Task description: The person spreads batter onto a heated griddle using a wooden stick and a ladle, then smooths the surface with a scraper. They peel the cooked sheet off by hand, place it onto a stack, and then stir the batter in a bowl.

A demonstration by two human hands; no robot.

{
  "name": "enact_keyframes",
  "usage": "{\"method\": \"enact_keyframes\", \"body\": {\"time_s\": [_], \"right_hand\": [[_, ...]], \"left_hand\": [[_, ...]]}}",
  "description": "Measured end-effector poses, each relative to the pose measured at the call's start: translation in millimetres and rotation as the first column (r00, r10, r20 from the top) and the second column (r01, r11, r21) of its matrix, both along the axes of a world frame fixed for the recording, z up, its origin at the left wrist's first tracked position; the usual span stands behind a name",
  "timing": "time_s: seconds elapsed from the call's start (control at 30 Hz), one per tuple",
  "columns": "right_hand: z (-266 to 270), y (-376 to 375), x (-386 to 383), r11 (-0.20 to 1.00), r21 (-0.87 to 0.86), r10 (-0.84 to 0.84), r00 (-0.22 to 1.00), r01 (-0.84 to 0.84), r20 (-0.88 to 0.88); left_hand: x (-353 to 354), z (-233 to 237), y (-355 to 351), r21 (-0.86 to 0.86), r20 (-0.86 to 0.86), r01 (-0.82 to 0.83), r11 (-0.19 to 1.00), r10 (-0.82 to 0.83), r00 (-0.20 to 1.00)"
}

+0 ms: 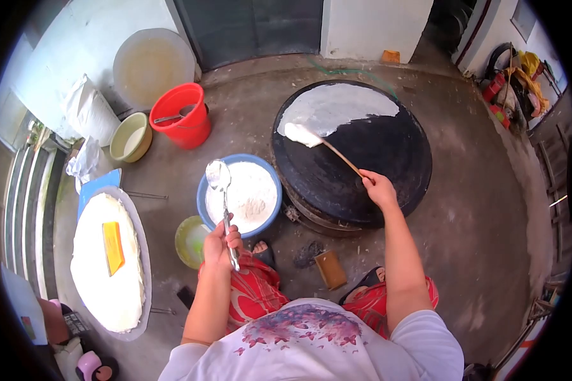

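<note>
My left hand (224, 246) grips the handle of a metal ladle (218, 176), its bowl smeared white, over the left side of a blue basin (275, 209). White batter (251, 198) fills that basin. My right hand (379, 188) is closed around the wooden handle of a batter spreader (343, 157). The spreader's batter-coated head is at the left part of a large round black griddle (375, 165). A pale layer of batter (343, 105) covers the griddle's far portion with a ragged edge; the nearer surface shows black.
To the left, a stack of pale flatbreads (98, 279) carries a yellow scraper (112, 247). A red bucket (197, 130), an olive basin (131, 138) and a white sack (90, 108) stand behind. A small green bowl (185, 244) and a brown block (330, 270) are near my feet.
</note>
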State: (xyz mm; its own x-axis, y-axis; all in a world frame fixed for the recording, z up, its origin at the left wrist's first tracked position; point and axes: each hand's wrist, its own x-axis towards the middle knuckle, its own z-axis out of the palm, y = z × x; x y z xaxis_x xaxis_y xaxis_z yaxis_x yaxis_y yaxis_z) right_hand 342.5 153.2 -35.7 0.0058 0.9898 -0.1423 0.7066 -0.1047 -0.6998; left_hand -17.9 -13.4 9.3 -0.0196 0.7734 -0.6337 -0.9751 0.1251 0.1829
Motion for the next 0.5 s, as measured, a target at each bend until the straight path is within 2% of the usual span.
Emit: {"method": "enact_keyframes", "body": {"time_s": [0.03,0.07,0.17,0.23,0.3,0.37,0.4,0.43,0.5], "right_hand": [[-11,-1,-6,0.997,0.075,-0.023,0.999,0.02,0.034],[-23,-1,-14,0.997,0.072,0.009,0.999,-0.011,0.039],[-6,-13,-28,0.996,0.075,0.042,0.997,-0.047,0.066],[21,-27,-17,0.998,-0.027,0.056,0.988,-0.053,0.146],[14,-33,-4,0.998,0.03,0.053,0.993,-0.057,0.11],[2,-41,-2,0.978,0.071,-0.204,0.969,0.195,0.14],[-19,-39,-1,0.974,0.073,-0.219,0.975,0.216,0.03],[-49,-35,0,0.983,0.124,-0.113,0.98,0.134,-0.163],[-49,-51,-21,0.996,0.079,-0.031,0.981,0.047,-0.192]], "left_hand": [[-1,-1,-2,0.012,-0.005,0.008,1.0,-0.008,1.0],[-1,-2,-4,0.003,-0.005,0.008,1.0,-0.008,1.0],[-4,-1,-5,0.023,0.016,0.01,1.0,-0.01,1.0],[-5,0,-7,0.01,0.03,0.007,1.0,-0.007,1.0],[-8,-1,-5,0.013,0.027,0.013,1.0,-0.013,1.0],[-8,-2,-9,-0.002,0.021,0.017,1.0,-0.017,1.0],[-7,-1,-8,0.008,0.037,0.02,1.0,-0.021,0.999],[-8,-1,-9,0.018,0.049,0.023,1.0,-0.024,0.998],[-8,1,-10,0.02,0.049,0.03,0.999,-0.031,0.998]]}}
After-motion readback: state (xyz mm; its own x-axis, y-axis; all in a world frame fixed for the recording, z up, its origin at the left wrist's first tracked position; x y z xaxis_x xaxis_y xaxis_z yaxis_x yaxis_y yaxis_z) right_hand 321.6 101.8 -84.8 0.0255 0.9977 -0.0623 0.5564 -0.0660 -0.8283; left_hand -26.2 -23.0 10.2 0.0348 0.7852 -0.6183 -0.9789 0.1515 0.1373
